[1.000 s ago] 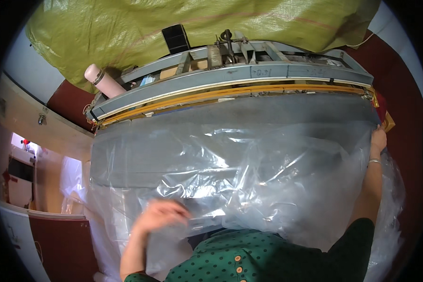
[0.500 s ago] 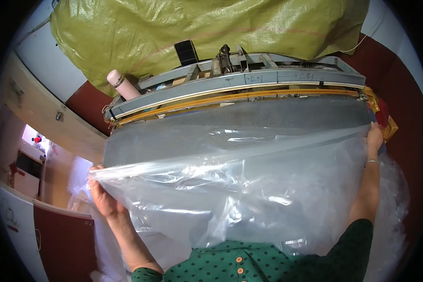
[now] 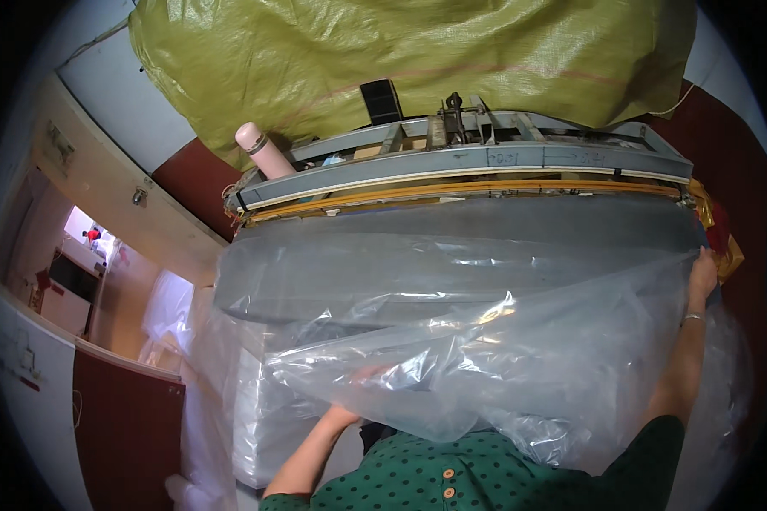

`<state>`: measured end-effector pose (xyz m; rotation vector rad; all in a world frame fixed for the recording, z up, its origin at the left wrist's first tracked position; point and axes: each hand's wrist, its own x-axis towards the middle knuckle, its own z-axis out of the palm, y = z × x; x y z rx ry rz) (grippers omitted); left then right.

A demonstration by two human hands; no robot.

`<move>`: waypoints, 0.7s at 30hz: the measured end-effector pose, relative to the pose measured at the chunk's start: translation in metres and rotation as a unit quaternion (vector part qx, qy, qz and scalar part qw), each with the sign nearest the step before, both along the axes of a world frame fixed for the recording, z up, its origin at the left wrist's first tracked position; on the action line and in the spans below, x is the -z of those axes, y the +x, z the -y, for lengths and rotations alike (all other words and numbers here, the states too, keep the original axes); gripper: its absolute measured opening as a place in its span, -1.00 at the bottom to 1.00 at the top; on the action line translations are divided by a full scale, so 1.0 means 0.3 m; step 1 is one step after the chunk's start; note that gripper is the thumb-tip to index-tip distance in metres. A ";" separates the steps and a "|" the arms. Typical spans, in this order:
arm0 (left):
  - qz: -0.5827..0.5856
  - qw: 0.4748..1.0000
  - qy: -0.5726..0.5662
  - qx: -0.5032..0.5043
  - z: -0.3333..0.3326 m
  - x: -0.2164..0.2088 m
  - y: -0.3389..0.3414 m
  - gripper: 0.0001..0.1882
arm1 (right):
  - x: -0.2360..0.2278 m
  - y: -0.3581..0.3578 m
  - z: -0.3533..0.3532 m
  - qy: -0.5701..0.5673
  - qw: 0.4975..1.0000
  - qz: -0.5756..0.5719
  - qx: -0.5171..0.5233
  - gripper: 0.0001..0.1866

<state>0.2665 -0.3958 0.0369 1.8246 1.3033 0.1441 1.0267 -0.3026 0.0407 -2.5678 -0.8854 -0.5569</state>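
A large sheet of clear plastic film [image 3: 571, 341] lies in loose, shiny folds across a grey work surface [image 3: 520, 221] and hangs down toward my body. At the right end of the surface, my right hand [image 3: 703, 272] is closed on the film's edge. My left hand [image 3: 343, 416] is low, left of centre, close to my body. Film covers its fingers, which show only as a blur through the plastic, so their grip cannot be made out.
Behind the surface runs a grey metal frame [image 3: 358, 175] with orange strips [image 3: 486, 186] along it. A pink flask [image 3: 264, 152] and a black phone [image 3: 381, 102] rest there. A yellow-green woven sheet [image 3: 418, 51] hangs behind. An open door [image 3: 136, 196] stands at left.
My left hand has moved from the far left edge inward and down toward my body, under the film. The film's left part has folded over to the right. My right hand keeps its hold.
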 end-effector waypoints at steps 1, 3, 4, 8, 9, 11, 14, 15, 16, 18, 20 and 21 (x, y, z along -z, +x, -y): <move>0.007 1.000 -0.015 0.022 0.009 -0.024 0.004 -0.58 | 0.003 0.004 -0.004 -0.002 1.000 0.004 0.003 -0.59; 0.115 0.991 0.042 0.052 0.059 -0.073 0.093 -0.60 | 0.015 0.023 -0.018 -0.006 1.000 0.011 0.011 -0.62; 0.169 0.981 0.068 0.069 0.066 -0.081 0.120 -0.60 | 0.020 0.025 -0.017 -0.006 1.000 0.025 0.005 -0.62; -0.078 0.989 0.114 -0.060 0.096 0.101 0.044 -0.62 | 0.037 0.027 -0.048 -0.004 0.998 0.058 -0.015 -0.62; -0.136 0.978 0.125 -0.094 0.101 0.191 0.012 -0.62 | 0.036 0.028 -0.061 -0.002 0.998 0.061 -0.018 -0.62; -0.009 0.958 0.056 -0.282 0.016 0.162 -0.062 -0.66 | 0.037 0.058 -0.036 0.004 0.997 0.074 -0.014 -0.61; 0.610 0.607 0.132 -0.491 -0.186 -0.165 -0.290 -0.71 | 0.043 0.080 -0.001 0.018 0.996 0.087 -0.006 -0.61; 0.601 0.638 0.157 -0.455 -0.240 -0.264 -0.448 -0.70 | 0.046 0.090 0.015 0.024 0.996 0.090 -0.001 -0.61; 0.608 0.543 0.205 -0.541 -0.329 -0.396 -0.494 -0.70 | 0.043 0.092 0.020 0.020 0.997 0.081 0.001 -0.61; 0.318 0.673 0.424 -0.517 -0.361 -0.567 -0.779 -0.71 | 0.043 0.066 -0.009 0.018 0.998 0.053 -0.010 -0.61; -0.154 0.695 0.512 -0.480 -0.392 -0.674 -0.919 -0.77 | 0.028 0.014 -0.046 0.001 0.998 0.048 -0.034 -0.61; -0.393 0.639 0.473 -0.463 -0.433 -0.745 -0.891 -0.82 | 0.013 0.005 -0.039 -0.009 0.998 0.050 -0.039 -0.61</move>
